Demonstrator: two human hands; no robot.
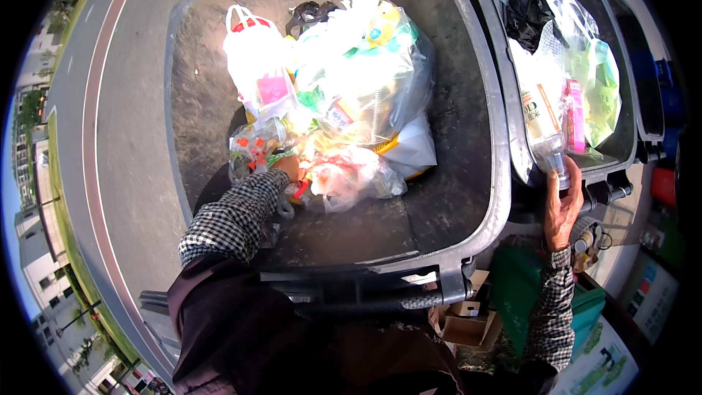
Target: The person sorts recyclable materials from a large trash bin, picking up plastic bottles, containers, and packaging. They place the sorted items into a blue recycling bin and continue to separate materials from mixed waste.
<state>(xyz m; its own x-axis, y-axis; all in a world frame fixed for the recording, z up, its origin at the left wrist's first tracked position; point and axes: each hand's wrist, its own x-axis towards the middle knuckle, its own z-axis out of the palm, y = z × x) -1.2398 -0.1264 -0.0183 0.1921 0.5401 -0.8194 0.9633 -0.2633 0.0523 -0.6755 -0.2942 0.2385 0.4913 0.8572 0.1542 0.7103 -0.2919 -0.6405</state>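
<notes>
My left hand (288, 167) reaches down into a large grey wheeled bin (499, 175), against knotted plastic rubbish bags; its fingers are mostly hidden, so its grip is unclear. Just right of it lies a thin translucent bag (351, 175) with pinkish contents. A big clear bag (406, 82) of mixed waste and a white carrier bag (247, 60) sit further in, washed out by sunlight. At the second bin's near rim, my right hand (562, 203) has its fingers around the narrow end of a clear plastic bottle (548, 148). A pale label with writing shows just beyond.
The second bin (628, 148) also holds a black bag (526, 13), a pink box (575, 115) and a green-and-white bag (603, 88). Below stand an open cardboard box (471, 329) and a green container (510, 285). A road (131, 93) runs along the left.
</notes>
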